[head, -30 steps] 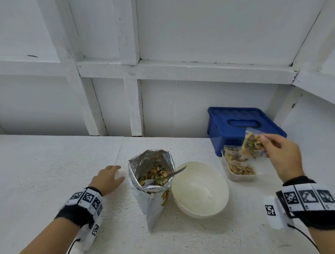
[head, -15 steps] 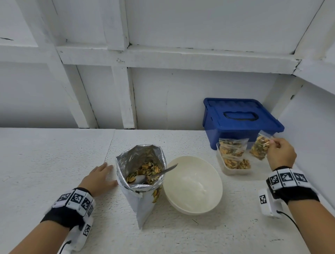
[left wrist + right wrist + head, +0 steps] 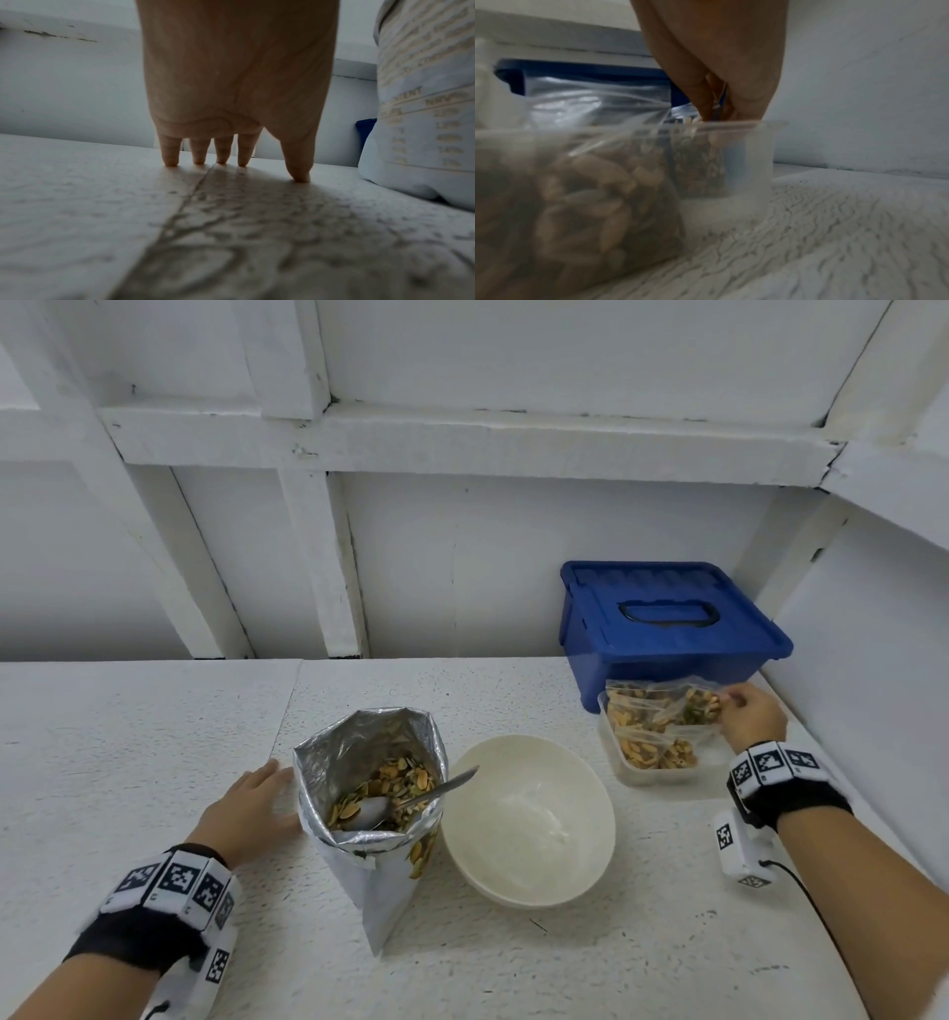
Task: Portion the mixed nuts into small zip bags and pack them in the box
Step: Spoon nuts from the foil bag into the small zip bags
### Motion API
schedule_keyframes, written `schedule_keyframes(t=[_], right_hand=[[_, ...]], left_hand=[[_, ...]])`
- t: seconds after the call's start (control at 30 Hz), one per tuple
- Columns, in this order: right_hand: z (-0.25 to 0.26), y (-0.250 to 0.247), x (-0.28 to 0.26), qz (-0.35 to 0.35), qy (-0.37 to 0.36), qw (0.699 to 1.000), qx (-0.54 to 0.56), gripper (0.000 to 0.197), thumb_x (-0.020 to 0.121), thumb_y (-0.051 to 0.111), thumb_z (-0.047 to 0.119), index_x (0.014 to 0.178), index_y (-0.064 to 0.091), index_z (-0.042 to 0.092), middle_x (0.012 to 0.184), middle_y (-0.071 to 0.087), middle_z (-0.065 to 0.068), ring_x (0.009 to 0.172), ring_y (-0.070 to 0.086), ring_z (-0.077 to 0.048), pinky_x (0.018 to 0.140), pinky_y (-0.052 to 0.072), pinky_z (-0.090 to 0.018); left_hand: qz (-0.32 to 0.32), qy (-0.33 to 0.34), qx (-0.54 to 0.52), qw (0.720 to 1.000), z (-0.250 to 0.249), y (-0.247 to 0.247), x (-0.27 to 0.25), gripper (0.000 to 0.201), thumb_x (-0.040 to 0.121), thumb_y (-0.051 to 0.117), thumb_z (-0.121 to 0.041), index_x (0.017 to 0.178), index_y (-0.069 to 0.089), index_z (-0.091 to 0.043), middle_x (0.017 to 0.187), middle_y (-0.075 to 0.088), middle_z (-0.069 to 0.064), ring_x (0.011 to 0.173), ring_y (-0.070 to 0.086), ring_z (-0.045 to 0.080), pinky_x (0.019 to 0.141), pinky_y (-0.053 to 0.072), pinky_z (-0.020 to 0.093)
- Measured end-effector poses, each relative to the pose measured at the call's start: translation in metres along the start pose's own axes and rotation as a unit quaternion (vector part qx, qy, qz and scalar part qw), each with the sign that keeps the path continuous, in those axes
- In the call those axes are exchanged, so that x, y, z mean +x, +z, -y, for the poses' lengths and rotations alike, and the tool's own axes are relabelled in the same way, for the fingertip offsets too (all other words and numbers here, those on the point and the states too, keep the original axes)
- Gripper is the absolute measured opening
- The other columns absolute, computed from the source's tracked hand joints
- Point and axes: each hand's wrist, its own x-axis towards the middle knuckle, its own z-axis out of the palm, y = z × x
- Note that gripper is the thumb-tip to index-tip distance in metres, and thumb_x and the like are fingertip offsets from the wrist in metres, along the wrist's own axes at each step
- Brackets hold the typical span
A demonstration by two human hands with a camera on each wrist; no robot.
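My right hand (image 3: 751, 717) is at the far right corner of the clear plastic box (image 3: 624, 765). Thumb and fingers (image 3: 703, 97) pinch the top of a small zip bag (image 3: 699, 706) filled with mixed nuts. The bag stands upright inside the box against its right wall; seen through the clear wall in the right wrist view, its lower end is well down inside (image 3: 700, 168). That view is blurred, so I cannot tell whether the bag touches the box floor.

Other filled zip bags (image 3: 649, 742) already lie in the same box, to the left of the one I hold. The box sits on the white table (image 3: 128, 737), just in front of a closed blue storage bin (image 3: 662, 629).

My left hand (image 3: 246, 809) rests on the table, holding nothing. The left wrist view shows four fingertips (image 3: 170, 160) and the thumb tip down on the surface, fingers straight and slightly spread. The hand is just beside the foil nut bag (image 3: 369, 814), to its left; I cannot tell whether they touch.

The foil nut bag stands open and upright, partly filled with mixed nuts (image 3: 390, 783). A metal spoon (image 3: 411, 798) lies in it, bowl among the nuts, handle leaning over the right edge toward a white bowl (image 3: 529, 819). The bowl stands just right of the foil bag, between it and the clear box.
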Motion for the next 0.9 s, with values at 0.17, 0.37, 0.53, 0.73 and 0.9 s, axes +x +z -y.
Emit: schedule_keyframes(t=[0.17, 0.37, 0.53, 0.73, 0.9], right_hand=[[0.004, 0.007, 0.003, -0.031, 0.045, 0.997, 0.052, 0.035, 0.088, 0.056, 0.007, 0.12, 0.048, -0.002, 0.117, 0.056, -0.027, 0.105, 0.054, -0.039, 0.076, 0.04, -0.032], [-0.009, 0.003, 0.005, -0.057, 0.028, 0.996, -0.063, 0.035, 0.088, 0.057, 0.011, 0.12, 0.053, -0.002, 0.121, 0.052, -0.029, 0.112, 0.047, -0.043, 0.09, 0.04, -0.046], [-0.029, -0.003, 0.004, 0.058, 0.071, 0.992, -0.085, 0.037, 0.091, 0.047, 0.004, 0.128, 0.052, 0.003, 0.131, 0.05, -0.024, 0.119, 0.046, -0.042, 0.098, 0.037, -0.039], [-0.039, 0.001, -0.012, 0.052, 0.069, 0.996, 0.032, 0.03, 0.09, 0.045, 0.001, 0.114, 0.062, 0.01, 0.109, 0.066, -0.017, 0.1, 0.058, -0.036, 0.088, 0.05, -0.047], [-0.034, 0.015, -0.03, 0.089, 0.051, 0.991, 0.084, 0.03, 0.092, 0.045, 0.003, 0.117, 0.06, 0.009, 0.107, 0.064, -0.015, 0.087, 0.055, -0.027, 0.055, 0.045, -0.027]], left_hand=[[-0.012, -0.006, -0.01, 1.0, 0.007, 0.004, 0.003, 0.08, 0.07, 0.05, -0.072, 0.131, 0.046, -0.02, 0.14, 0.043, 0.009, 0.128, 0.039, 0.028, 0.103, 0.038, 0.046], [-0.007, -0.017, -0.022, 1.0, -0.002, 0.002, -0.001, 0.071, 0.077, 0.062, -0.036, 0.138, 0.038, -0.009, 0.146, 0.034, 0.014, 0.134, 0.031, 0.031, 0.109, 0.03, 0.042], [-0.003, -0.003, -0.046, 0.999, 0.001, 0.001, 0.001, 0.076, 0.07, 0.059, -0.039, 0.138, 0.039, -0.012, 0.145, 0.036, 0.013, 0.133, 0.033, 0.031, 0.108, 0.032, 0.045], [-0.01, 0.009, -0.04, 0.999, 0.008, 0.006, 0.01, 0.083, 0.063, 0.047, -0.053, 0.137, 0.042, -0.015, 0.144, 0.037, 0.012, 0.133, 0.034, 0.029, 0.108, 0.033, 0.043], [-0.006, 0.019, -0.01, 1.0, 0.027, 0.017, 0.028, 0.089, 0.058, 0.038, -0.064, 0.136, 0.043, -0.02, 0.144, 0.038, 0.007, 0.132, 0.035, 0.027, 0.106, 0.035, 0.045]])
